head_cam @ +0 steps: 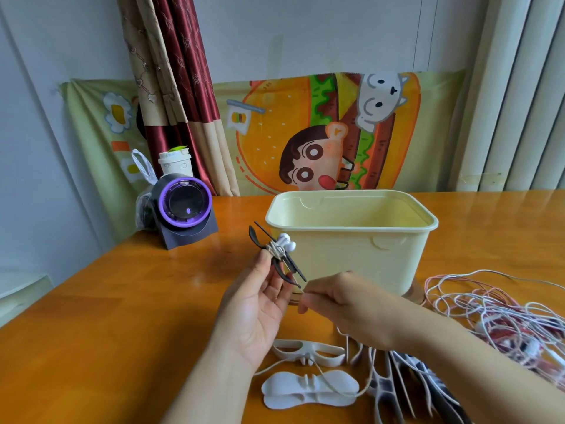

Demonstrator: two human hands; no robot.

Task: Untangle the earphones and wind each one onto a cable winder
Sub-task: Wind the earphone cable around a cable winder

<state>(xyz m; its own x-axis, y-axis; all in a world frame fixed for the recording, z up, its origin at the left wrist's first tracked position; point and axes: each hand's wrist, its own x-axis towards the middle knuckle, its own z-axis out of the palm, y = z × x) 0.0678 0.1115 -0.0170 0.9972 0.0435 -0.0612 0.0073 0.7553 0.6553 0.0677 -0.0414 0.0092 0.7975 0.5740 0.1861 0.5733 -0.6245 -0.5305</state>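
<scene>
White bow-shaped winders (308,390) lie on glossy wood table (122,301).
Left hand (260,307) grips cord-wrapped black winder (279,267); right hand (345,307) seemingly pinches the cord (275,248).

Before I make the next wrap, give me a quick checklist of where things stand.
1. Left hand grips the black butterfly-shaped plastic cable winder: ok.
2. White earbuds sit against the winder's wrapped middle: ok.
3. Right hand pinches the thin white earphone cable just below the winder: ok.
4. Loose tail free of the pink and white cable tangle: cannot tell, the right forearm hides it.
5. Spare flat white winders lie on the orange wooden table near the hands: ok.
</scene>
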